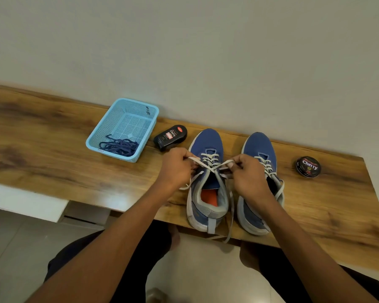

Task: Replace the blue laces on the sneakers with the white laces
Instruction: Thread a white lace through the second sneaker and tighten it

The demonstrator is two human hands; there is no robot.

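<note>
On the counter (53, 136), the left hand (175, 167) and right hand (248, 176) are each pinching one end of the white lace (210, 164), crossing them over the left sneaker (208, 182). Uneven pulling risks lopsided ends. The blue laces (119, 146) are lying in the basket (109, 121). The bottle (170, 137) and tin (308, 167) are reading "Cherry".

Wooden bench (53, 154): sneakers (208, 193), basket (109, 127), polishes (170, 137).
</note>
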